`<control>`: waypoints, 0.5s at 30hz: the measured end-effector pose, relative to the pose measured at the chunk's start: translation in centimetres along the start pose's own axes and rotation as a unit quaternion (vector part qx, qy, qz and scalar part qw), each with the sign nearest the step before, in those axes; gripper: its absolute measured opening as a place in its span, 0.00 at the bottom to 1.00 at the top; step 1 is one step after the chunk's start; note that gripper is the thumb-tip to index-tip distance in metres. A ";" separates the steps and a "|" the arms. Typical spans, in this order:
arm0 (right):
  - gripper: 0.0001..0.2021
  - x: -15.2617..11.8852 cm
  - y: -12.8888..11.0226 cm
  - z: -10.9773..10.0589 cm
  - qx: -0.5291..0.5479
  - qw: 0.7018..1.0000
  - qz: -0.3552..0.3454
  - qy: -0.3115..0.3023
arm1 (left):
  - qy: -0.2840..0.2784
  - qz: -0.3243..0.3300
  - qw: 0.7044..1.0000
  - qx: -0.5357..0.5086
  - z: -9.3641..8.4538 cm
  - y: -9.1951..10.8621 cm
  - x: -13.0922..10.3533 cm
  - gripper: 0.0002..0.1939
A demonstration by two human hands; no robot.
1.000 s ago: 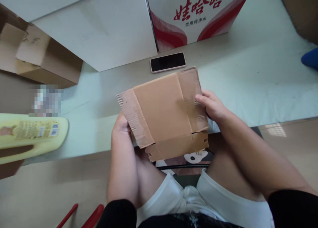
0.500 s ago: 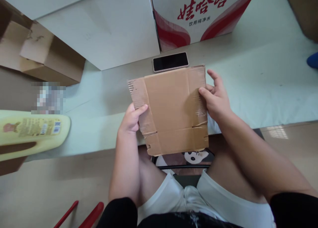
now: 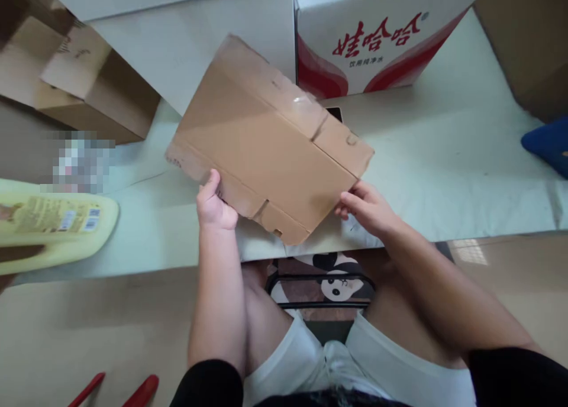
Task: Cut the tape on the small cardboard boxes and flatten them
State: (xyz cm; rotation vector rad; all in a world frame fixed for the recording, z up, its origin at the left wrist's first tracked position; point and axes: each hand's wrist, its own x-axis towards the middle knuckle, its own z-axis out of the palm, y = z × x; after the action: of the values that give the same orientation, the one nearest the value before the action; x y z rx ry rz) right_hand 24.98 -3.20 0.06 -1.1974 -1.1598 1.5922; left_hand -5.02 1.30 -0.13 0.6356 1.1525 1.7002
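Observation:
A flattened piece of brown cardboard [image 3: 261,141] with creases, short slits and torn edges is held up at a slant over the pale green tabletop [image 3: 426,182]. My left hand [image 3: 216,206] grips its lower left edge, thumb on the upper face and the other fingers hidden underneath. At the lower right corner, my right hand [image 3: 366,207] has its thumb and fingers closed against the edge. Behind the cardboard, only one corner of a phone [image 3: 335,113] shows.
A large white box [image 3: 186,46] and a white-and-red carton [image 3: 373,52] stand at the back. Brown boxes [image 3: 119,93] fill the left, near a yellow bottle-shaped object [image 3: 66,226]. A blue object [image 3: 548,147] lies at right. Red bars [image 3: 142,392] show below.
The cardboard has turned clockwise and moved up and left, now covering most of the phone. My right hand has shifted down from its upper right edge to the lower right corner.

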 end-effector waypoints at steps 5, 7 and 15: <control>0.29 -2.2 0.6 4.0 0.075 0.991 0.101 -0.039 | 0.076 -0.019 0.997 -0.024 -0.5 0.4 0.2 0.14; 0.29 -2.8 0.4 5.0 0.088 0.988 0.115 -0.046 | 0.089 0.004 0.996 -0.022 -0.5 0.5 0.0 0.13; 0.23 -7.5 -3.7 -2.4 -0.015 0.964 -0.038 0.263 | -0.055 -0.030 0.997 -0.047 0.4 1.5 -2.2 0.17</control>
State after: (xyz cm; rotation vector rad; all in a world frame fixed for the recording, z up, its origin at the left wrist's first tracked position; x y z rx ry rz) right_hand 29.30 -8.98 4.98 -1.4612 -0.8694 1.1012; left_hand -4.43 -0.73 1.54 0.6230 0.9990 1.6374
